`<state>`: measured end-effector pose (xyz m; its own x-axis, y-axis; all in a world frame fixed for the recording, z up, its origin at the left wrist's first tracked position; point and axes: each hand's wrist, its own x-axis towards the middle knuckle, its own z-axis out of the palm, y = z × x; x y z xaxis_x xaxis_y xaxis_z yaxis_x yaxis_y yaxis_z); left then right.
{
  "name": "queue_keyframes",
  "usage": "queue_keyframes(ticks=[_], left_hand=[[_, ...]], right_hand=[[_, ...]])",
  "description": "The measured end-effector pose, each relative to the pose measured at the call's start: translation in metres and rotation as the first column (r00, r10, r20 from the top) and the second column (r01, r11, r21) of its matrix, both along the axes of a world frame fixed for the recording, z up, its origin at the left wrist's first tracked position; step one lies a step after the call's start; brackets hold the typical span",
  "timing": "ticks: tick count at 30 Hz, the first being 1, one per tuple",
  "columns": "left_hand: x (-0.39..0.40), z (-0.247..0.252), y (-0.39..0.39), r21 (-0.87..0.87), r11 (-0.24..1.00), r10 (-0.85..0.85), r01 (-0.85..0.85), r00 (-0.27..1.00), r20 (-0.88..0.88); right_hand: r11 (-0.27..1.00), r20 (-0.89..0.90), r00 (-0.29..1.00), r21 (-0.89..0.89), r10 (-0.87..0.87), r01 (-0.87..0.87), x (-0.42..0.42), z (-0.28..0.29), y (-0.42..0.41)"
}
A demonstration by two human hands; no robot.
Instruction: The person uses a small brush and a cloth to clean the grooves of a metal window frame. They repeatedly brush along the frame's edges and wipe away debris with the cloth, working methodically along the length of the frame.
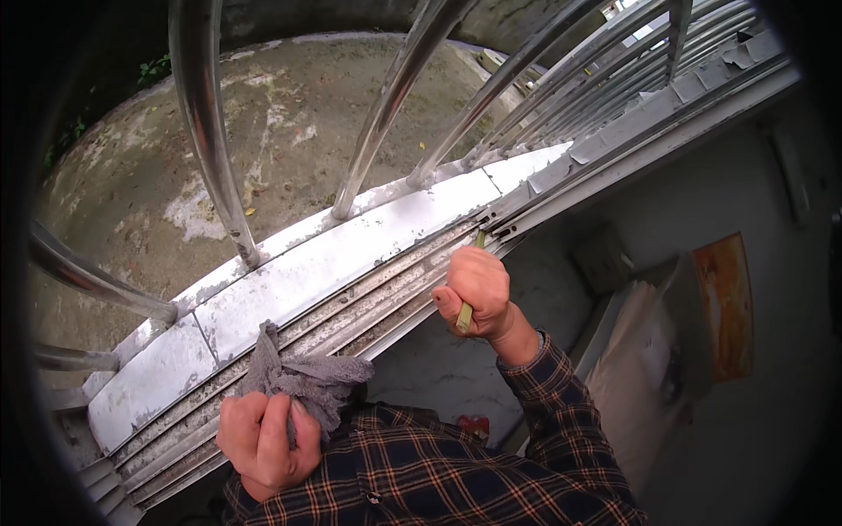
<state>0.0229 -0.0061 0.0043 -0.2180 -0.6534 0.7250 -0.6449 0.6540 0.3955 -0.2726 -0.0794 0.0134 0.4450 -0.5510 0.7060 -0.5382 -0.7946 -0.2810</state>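
Note:
My left hand (270,440) grips a bunched grey cloth (316,384), whose loose folds spread over the lower part of the sliding-window track (401,289). Dirt and grit coat the grooves of this metal track. Farther up it, my right hand (479,286) is closed around a thin greenish-yellow stick (465,317). One end of the stick pokes out below my fist; the other reaches the track beside the end of the sliding window frame (510,227). My fingers hide the stick's middle, and its exact tip is hard to make out.
Beyond the track runs a white tiled sill (342,256) with grey stains. Curved metal security bars (388,112) rise from its outer edge. Outside lies stained concrete ground (289,131). Indoors at right, an orange-brown panel (727,306) stands near blurred items.

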Motion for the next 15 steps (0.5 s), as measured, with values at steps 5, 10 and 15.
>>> queue_keyframes(ticks=[5, 10, 15], left_hand=[[0.001, 0.000, 0.002, 0.016, 1.000, -0.018, 0.017, 1.000, 0.006], [-0.001, 0.001, 0.003, 0.036, 0.999, -0.013, 0.013, 1.000, -0.021], [-0.004, -0.001, 0.001, -0.008, 1.000, -0.018, 0.018, 0.999, -0.034]], right_hand=[[0.998, -0.082, 0.997, 0.065, -0.009, 0.014, 0.006, -0.008, -0.006], [0.980, 0.064, 0.997, 0.193, 0.033, -0.045, 0.006, 0.007, 0.000], [0.967, 0.144, 0.983, 0.210, 0.113, -0.142, 0.023, 0.014, 0.012]])
